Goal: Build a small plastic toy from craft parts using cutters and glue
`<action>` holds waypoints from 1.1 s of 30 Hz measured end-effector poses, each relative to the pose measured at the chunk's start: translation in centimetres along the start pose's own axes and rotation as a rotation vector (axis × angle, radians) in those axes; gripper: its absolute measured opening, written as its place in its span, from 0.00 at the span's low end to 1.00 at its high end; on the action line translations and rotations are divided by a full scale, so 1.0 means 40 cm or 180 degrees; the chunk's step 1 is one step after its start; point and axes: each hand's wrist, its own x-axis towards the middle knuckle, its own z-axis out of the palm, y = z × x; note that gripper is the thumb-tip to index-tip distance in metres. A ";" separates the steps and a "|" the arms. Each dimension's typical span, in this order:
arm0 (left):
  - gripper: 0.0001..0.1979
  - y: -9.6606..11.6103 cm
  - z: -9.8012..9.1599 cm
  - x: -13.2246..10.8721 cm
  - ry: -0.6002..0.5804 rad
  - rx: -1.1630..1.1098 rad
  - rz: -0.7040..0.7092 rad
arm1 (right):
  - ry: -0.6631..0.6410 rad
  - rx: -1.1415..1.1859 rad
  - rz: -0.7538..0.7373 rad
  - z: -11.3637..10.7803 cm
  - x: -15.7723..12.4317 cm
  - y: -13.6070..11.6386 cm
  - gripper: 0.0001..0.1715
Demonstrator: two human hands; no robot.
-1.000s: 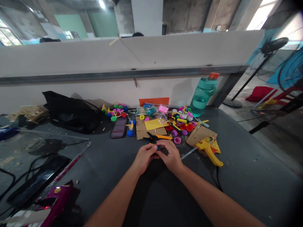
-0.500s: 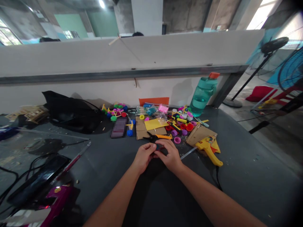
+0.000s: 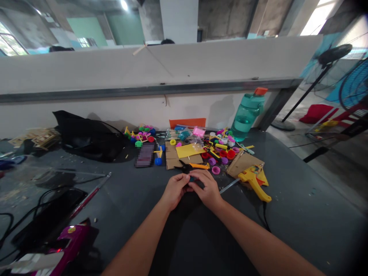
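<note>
Two bare hands meet near the middle of a dark grey worktable [image 3: 290, 203]. The left hand [image 3: 174, 191] and the right hand [image 3: 205, 188] are curled close together, their fingertips pinching a small dark object [image 3: 191, 179] with a teal glint. The fingers hide most of it, so its exact form cannot be told.

Just beyond the hands lie small black scissors [image 3: 183, 166] and an orange-handled tool [image 3: 199, 166]. Farther on, a yellow paper sheet [image 3: 186, 151] rests on brown cardboard [image 3: 171, 160]. To the far right of these, red and pink plastic rings [image 3: 227, 155] are scattered among colourful craft pieces. Near the right hand, a yellow hot glue gun [image 3: 253, 186] sits on a cardboard piece [image 3: 243, 164], a thin rod [image 3: 229, 186] reaching toward that hand. At the far edge stands a teal water bottle [image 3: 247, 115] with an orange cap. Far left lie a black bag [image 3: 86, 136] and a blurred phone [image 3: 145, 155].
</note>
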 end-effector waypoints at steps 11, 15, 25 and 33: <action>0.11 0.000 0.000 -0.002 -0.0139 0.0145 -0.0002 | -0.0009 -0.0009 -0.0026 0.001 -0.001 0.001 0.14; 0.11 0.003 0.001 -0.005 -0.0244 0.0188 -0.0078 | 0.0035 -0.0050 -0.0064 0.000 0.001 0.001 0.14; 0.07 0.005 0.000 -0.003 -0.0207 0.0104 -0.0108 | 0.0043 -0.0105 -0.0215 0.004 0.000 0.006 0.18; 0.10 0.003 0.002 -0.004 -0.0174 0.0087 -0.0069 | 0.0132 -0.0070 -0.0131 0.003 0.003 0.008 0.16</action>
